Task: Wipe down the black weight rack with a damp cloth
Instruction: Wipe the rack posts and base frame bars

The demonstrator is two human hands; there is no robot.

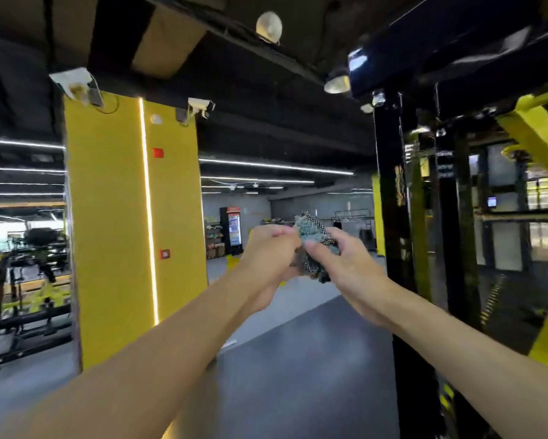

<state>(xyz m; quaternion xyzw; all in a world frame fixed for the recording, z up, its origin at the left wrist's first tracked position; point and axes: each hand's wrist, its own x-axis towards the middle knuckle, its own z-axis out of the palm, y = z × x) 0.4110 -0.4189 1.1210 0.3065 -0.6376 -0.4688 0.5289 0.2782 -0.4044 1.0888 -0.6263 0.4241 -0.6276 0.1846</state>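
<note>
A bunched blue-grey cloth (310, 236) with black-and-white striped edging is held up in front of me at chest height. My left hand (268, 258) grips its left side with curled fingers. My right hand (345, 264) pinches its right side between thumb and fingers. The black weight rack (393, 198) stands just to the right of my hands, its upright post running from the floor to a black top beam (440, 49). The cloth does not touch the rack.
A yellow pillar (130, 217) with a lit strip stands at left. Yellow rack braces (542, 134) rise at the right edge. More gym machines (28, 280) stand at far left. A drinks fridge (233, 229) is far back across the grey floor (298, 359).
</note>
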